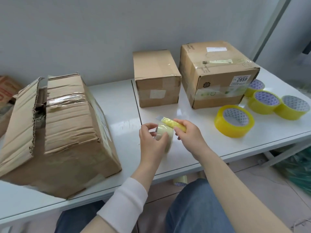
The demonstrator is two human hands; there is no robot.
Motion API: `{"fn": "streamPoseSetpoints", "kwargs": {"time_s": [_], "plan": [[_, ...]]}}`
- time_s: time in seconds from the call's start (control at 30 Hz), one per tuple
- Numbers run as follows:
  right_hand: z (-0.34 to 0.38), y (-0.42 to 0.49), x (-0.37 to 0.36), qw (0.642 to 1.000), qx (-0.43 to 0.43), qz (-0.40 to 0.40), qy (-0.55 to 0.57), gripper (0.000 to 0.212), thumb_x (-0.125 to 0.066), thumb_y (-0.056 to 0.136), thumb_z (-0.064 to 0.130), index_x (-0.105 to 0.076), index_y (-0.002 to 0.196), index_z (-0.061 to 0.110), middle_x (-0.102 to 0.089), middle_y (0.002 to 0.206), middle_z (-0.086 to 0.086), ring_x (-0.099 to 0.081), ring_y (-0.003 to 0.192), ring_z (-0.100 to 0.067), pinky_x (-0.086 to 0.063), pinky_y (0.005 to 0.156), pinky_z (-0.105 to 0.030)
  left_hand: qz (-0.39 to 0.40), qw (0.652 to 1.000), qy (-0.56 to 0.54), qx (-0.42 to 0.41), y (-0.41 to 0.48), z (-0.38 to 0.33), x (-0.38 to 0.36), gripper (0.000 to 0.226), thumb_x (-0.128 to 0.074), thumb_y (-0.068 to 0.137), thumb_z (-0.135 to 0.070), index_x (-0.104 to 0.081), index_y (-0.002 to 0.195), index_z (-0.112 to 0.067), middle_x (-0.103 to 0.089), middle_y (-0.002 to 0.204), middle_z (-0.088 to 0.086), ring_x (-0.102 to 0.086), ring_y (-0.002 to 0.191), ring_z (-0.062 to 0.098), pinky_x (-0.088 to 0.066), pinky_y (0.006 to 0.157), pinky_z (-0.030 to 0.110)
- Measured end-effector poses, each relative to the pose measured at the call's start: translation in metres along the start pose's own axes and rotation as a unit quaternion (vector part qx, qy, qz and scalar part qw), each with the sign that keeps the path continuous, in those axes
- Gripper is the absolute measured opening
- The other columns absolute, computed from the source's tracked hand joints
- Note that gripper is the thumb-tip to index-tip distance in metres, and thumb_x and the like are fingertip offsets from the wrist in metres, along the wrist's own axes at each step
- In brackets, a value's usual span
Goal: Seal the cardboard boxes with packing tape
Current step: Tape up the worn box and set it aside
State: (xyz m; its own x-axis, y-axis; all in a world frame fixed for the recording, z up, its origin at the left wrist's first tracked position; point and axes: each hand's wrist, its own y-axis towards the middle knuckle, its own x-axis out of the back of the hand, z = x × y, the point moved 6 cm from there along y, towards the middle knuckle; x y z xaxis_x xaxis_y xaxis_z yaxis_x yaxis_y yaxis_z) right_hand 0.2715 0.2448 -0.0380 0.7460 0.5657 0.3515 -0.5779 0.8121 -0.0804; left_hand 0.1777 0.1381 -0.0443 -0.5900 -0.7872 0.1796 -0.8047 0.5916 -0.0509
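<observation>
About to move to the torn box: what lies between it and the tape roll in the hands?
Nothing but bare white table, as the head view shows, between the torn box and the tape roll the left hand grips.

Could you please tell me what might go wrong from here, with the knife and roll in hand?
1. The knife in the right hand seems to have its blade out, close to the left hand and its fingers gripping the roll; a slip could cut them.
2. The battered box sits right at the table front edge; a nudge might tip it off.
</observation>
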Motion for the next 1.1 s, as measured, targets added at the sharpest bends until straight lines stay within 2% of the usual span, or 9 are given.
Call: {"fn": "streamPoseSetpoints", "kwargs": {"time_s": [0.17,0.3,0.47,0.6,0.77,0.83,0.9,1.0,1.1], "plan": [[0.012,-0.020,-0.002,0.994,-0.014,-0.026,0.105,0.020,-0.054,0.092,0.006,-0.060,0.101,0.022,-0.063,0.091,0.004,-0.053,0.071,-0.006,-0.045,0.060,-0.013,0.018,0.997,-0.071,0.018,-0.014,-0.001,0.006,0.026,-0.065,0.086,-0.023,-0.045,0.102,-0.030,-0.051,0.120,0.002,-0.054,0.086,0.003,-0.043,0.061,0.005],[0.027,-0.033,-0.004,0.989,-0.006,-0.057,0.134,0.023,-0.052,0.094,0.010,-0.060,0.089,0.030,-0.064,0.088,0.004,-0.054,0.071,-0.007,-0.047,0.058,-0.013,0.007,0.996,-0.088,0.011,-0.019,-0.009,0.017,0.035,-0.066,0.085,-0.024,-0.041,0.105,-0.037,-0.047,0.122,-0.001,-0.055,0.088,0.001,-0.042,0.063,0.007],[0.037,-0.051,-0.009,0.988,0.034,-0.118,0.091,0.015,-0.053,0.094,0.014,-0.060,0.097,0.026,-0.064,0.097,-0.001,-0.057,0.081,-0.009,-0.048,0.067,-0.016,0.030,0.996,-0.086,0.012,-0.024,-0.017,0.021,0.030,-0.061,0.087,-0.022,-0.045,0.097,-0.046,-0.038,0.124,-0.003,-0.053,0.089,0.002,-0.040,0.057,0.004],[0.044,-0.062,-0.007,0.984,0.059,-0.157,0.050,0.013,-0.052,0.094,0.013,-0.058,0.099,0.024,-0.061,0.104,-0.003,-0.058,0.095,-0.016,-0.051,0.082,-0.025,0.050,0.995,-0.087,0.013,-0.025,-0.024,0.019,0.027,-0.057,0.088,-0.016,-0.049,0.091,-0.041,-0.038,0.129,0.001,-0.057,0.095,0.009,-0.043,0.063,0.014],[0.054,-0.071,0.005,0.968,0.097,-0.230,0.001,0.013,-0.052,0.094,0.012,-0.060,0.099,0.021,-0.052,0.098,0.005,-0.050,0.086,-0.001,-0.034,0.072,0.004,0.057,0.993,-0.100,0.033,-0.025,-0.031,0.010,0.011,-0.061,0.088,-0.026,-0.054,0.085,-0.034,-0.051,0.126,0.009,-0.061,0.100,0.019,-0.050,0.071,0.027],[0.055,-0.072,0.010,0.963,0.096,-0.252,-0.008,0.014,-0.052,0.094,0.011,-0.063,0.103,0.014,-0.052,0.098,0.005,-0.049,0.084,0.003,-0.031,0.070,0.007,0.037,0.994,-0.097,0.021,-0.027,-0.034,0.008,0.008,-0.064,0.087,-0.028,-0.057,0.084,-0.027,-0.049,0.123,0.004,-0.057,0.105,0.017,-0.051,0.084,0.033],[0.055,-0.073,0.014,0.960,0.095,-0.265,-0.018,0.016,-0.052,0.094,0.010,-0.064,0.105,0.010,-0.051,0.099,0.003,-0.049,0.082,0.003,-0.030,0.070,0.007,0.003,0.999,-0.036,-0.024,-0.027,-0.039,0.009,0.008,-0.066,0.085,-0.025,-0.059,0.084,-0.023,-0.046,0.117,-0.003,-0.042,0.110,0.012,-0.041,0.091,0.028],[0.055,-0.074,0.017,0.956,0.098,-0.275,-0.042,0.018,-0.052,0.094,0.010,-0.064,0.107,0.009,-0.052,0.101,0.002,-0.047,0.085,-0.004,-0.030,0.070,0.007,-0.003,0.996,0.013,-0.088,-0.027,-0.049,0.009,0.010,-0.067,0.083,-0.022,-0.058,0.080,-0.023,-0.051,0.110,-0.005,-0.033,0.106,0.009,-0.026,0.084,0.019],[0.053,-0.073,0.018,0.954,0.093,-0.280,-0.055,0.019,-0.052,0.094,0.010,-0.063,0.109,0.008,-0.051,0.102,0.000,-0.046,0.087,-0.006,-0.029,0.070,0.008,0.026,0.993,0.007,-0.112,-0.025,-0.051,0.006,0.013,-0.066,0.083,-0.016,-0.054,0.078,-0.018,-0.057,0.102,-0.003,-0.044,0.104,0.015,-0.033,0.084,0.022]]}}
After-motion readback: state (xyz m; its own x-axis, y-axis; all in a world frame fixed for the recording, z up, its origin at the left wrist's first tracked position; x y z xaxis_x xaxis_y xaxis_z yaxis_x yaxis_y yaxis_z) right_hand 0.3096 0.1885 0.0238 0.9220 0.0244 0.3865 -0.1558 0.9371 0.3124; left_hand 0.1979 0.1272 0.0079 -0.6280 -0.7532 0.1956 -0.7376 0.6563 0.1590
